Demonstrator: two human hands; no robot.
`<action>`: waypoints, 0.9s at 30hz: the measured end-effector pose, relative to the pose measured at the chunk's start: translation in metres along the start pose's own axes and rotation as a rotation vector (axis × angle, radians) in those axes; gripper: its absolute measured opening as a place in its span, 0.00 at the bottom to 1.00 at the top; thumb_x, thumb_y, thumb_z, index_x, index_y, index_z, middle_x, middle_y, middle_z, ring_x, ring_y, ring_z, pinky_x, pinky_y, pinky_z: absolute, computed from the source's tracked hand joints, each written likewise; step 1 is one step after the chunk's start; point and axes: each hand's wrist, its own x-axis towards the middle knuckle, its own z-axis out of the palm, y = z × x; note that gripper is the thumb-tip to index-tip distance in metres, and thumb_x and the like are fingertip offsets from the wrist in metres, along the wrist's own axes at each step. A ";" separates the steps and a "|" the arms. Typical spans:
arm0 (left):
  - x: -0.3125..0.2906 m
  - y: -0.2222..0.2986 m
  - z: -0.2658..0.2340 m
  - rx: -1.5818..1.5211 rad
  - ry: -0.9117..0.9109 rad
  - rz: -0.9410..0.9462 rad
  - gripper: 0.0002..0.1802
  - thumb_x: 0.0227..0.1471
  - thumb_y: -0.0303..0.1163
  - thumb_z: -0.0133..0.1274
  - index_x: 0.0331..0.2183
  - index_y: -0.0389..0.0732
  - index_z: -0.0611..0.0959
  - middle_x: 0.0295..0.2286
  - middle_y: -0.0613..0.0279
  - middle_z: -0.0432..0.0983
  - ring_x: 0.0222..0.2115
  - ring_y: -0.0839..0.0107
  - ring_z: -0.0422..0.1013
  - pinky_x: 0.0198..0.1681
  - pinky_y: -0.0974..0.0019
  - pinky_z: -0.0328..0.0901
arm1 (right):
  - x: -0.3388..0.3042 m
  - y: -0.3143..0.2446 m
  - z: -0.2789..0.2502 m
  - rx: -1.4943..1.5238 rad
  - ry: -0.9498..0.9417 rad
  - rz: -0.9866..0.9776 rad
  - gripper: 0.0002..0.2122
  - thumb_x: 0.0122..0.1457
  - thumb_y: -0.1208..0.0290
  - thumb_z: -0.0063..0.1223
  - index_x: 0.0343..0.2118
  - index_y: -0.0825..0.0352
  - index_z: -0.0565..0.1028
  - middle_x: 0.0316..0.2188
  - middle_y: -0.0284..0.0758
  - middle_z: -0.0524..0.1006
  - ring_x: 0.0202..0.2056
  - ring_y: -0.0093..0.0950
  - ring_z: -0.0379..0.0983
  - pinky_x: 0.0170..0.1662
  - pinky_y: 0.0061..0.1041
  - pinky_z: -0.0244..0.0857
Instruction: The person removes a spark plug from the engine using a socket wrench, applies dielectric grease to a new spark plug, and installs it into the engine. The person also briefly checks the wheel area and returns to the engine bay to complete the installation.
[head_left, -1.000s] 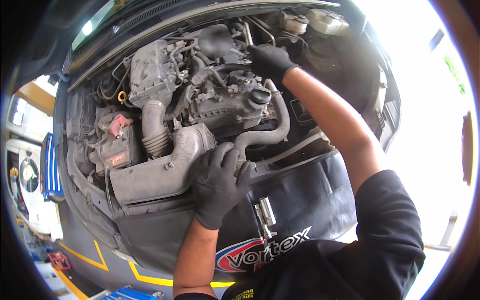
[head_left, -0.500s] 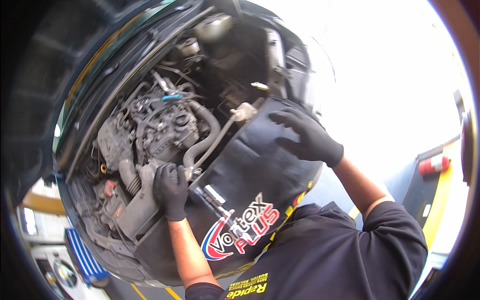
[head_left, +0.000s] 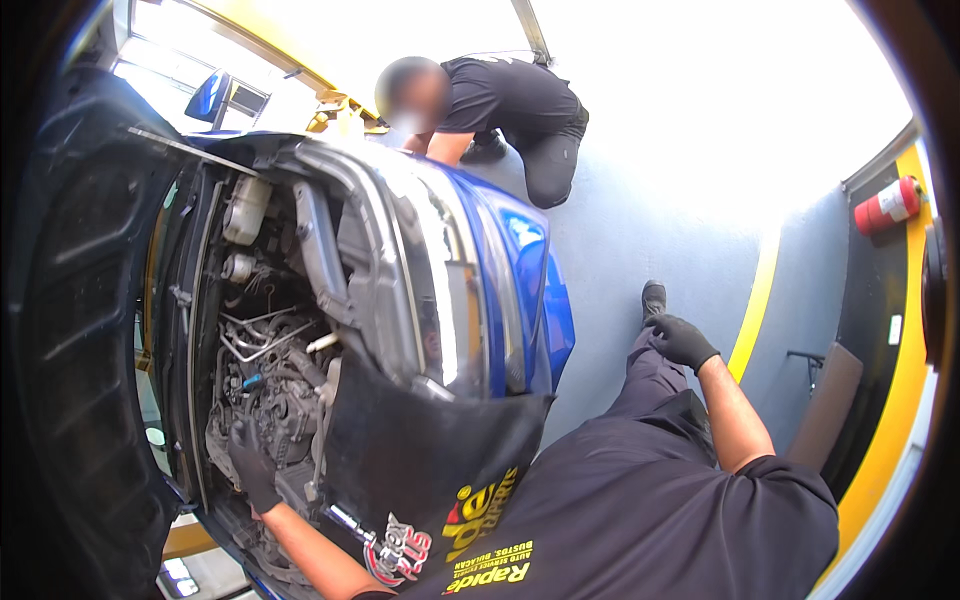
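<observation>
My left hand, in a black glove, reaches over the engine of a blue car. Its fingers look stretched out, with nothing seen in them; their tips blend into the dark parts. My right hand, also gloved in black, hangs above my leg at the right, away from the car. Its fingers are loosely bent and nothing shows in them. A blue-handled tool lies on the engine. On the black fender cover rests a chrome tool, perhaps a ratchet or socket.
The raised hood stands at the left. A co-worker in dark clothes bends beside the car's far front corner. Along the right wall are a red fire extinguisher and a brown padded board. A yellow line crosses the floor.
My view has turned right, bringing the co-worker and floor into sight. My right hand has moved from above the fender cover to beside my leg. My left hand has shifted farther over the engine.
</observation>
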 end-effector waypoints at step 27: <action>0.315 0.274 0.342 0.131 0.237 -0.321 0.34 0.73 0.46 0.38 0.67 0.29 0.63 0.65 0.48 0.62 0.64 0.58 0.62 0.68 0.58 0.53 | 0.580 -0.067 -0.228 0.001 -0.499 -0.070 0.20 0.62 0.59 0.58 0.54 0.65 0.76 0.46 0.44 0.80 0.48 0.40 0.79 0.53 0.38 0.71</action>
